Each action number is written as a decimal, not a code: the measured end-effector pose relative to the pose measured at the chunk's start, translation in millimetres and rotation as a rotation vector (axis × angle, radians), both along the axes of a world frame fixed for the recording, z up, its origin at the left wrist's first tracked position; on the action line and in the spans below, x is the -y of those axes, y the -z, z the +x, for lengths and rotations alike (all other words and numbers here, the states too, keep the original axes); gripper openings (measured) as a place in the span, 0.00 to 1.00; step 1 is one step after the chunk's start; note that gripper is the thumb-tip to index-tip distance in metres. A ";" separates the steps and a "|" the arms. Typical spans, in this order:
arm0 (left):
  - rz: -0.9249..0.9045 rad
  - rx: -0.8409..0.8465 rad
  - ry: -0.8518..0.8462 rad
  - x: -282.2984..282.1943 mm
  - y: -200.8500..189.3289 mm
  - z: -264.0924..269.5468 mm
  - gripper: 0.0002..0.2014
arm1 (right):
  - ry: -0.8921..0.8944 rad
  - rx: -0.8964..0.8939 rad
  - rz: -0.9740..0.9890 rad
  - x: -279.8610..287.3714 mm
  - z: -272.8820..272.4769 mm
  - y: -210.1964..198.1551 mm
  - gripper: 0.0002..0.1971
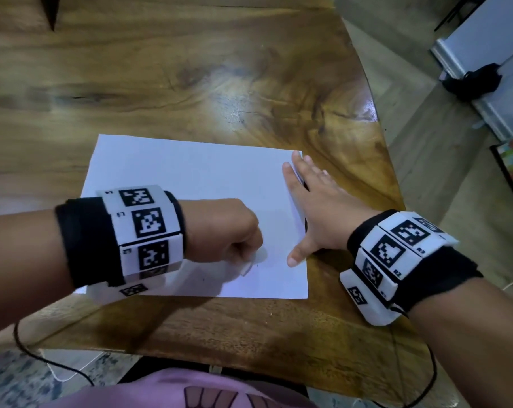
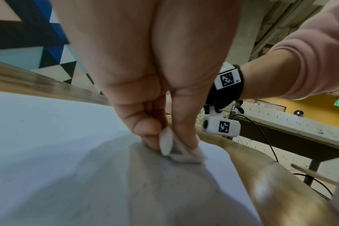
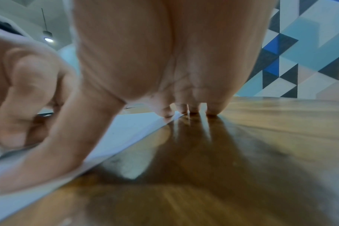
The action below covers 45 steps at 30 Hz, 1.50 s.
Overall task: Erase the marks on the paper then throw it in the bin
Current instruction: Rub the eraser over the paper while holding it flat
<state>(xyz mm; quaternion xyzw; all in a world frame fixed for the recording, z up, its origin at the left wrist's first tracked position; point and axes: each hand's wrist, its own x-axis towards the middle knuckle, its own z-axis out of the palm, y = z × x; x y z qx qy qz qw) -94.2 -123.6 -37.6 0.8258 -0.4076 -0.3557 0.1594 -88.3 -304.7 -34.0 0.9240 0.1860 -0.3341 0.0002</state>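
Note:
A white sheet of paper (image 1: 190, 184) lies flat on the wooden table (image 1: 190, 69). My left hand (image 1: 231, 231) is curled over the sheet's near right part and pinches a small white eraser (image 2: 165, 143) whose tip touches the paper (image 2: 48, 137). The eraser (image 1: 253, 260) looks blurred in the head view. My right hand (image 1: 311, 201) lies flat with straight, spread fingers on the sheet's right edge, thumb (image 3: 48, 145) on the paper (image 3: 126, 130) and the outer fingertips on the wood. A tiny dark speck shows on the sheet below my left wrist. No bin is in view.
The table's right edge (image 1: 379, 113) curves close to my right hand, with floor beyond it. A black object (image 1: 476, 81) sits by a white unit on the floor at the far right. Cables hang from both wristbands below the table's near edge.

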 end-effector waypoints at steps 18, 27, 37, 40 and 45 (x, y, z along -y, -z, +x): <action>-0.085 0.272 -0.364 19.3 -3.6 46.5 0.04 | -0.011 0.005 -0.024 -3.0 1.3 0.9 0.76; -0.023 0.073 -0.094 0.6 0.7 4.0 0.02 | -0.004 -0.011 -0.008 -2.1 1.1 0.2 0.76; -0.021 0.226 -0.249 31.0 -7.3 31.9 0.03 | -0.008 0.002 -0.008 -1.6 1.1 0.0 0.76; 0.035 0.091 -0.074 18.2 -8.5 13.7 0.03 | -0.006 -0.006 -0.012 -1.1 1.0 -0.3 0.76; -0.054 0.289 -0.284 21.2 -4.0 31.2 0.03 | -0.015 0.015 -0.008 -1.2 0.6 0.8 0.76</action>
